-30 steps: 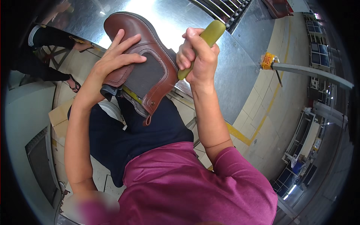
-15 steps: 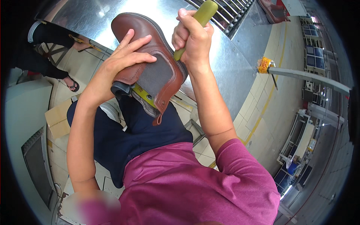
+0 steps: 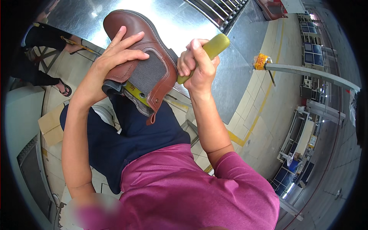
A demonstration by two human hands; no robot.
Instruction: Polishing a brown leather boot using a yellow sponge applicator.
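A brown leather ankle boot (image 3: 164,82) with a grey elastic side panel (image 3: 148,70) is tilted over the near edge of the metal table, toe pointing up and left. Inside its opening shows part of a yellow-green last (image 3: 135,91). My left hand (image 3: 119,49) is closed around the boot's upper, fingers spread across the instep. In my right fist sits a long olive-green bar with rounded ends (image 3: 217,45). The bar's lower tip is at the back of the boot by the heel; I cannot tell whether it touches. My right hand (image 3: 199,63) wraps the bar's middle.
The shiny metal table (image 3: 82,23) has a roller section (image 3: 218,11) at its far side. Another brown boot (image 3: 271,9) lies at the far right. An angled metal bar with orange wrapping (image 3: 261,61) juts in from the right. At left are a person's legs (image 3: 46,38) and a cardboard box (image 3: 51,124).
My right hand with the green bar has moved down along the boot, from the sole's edge to the back of the heel. My left hand keeps its hold. The whole view has shifted slightly.
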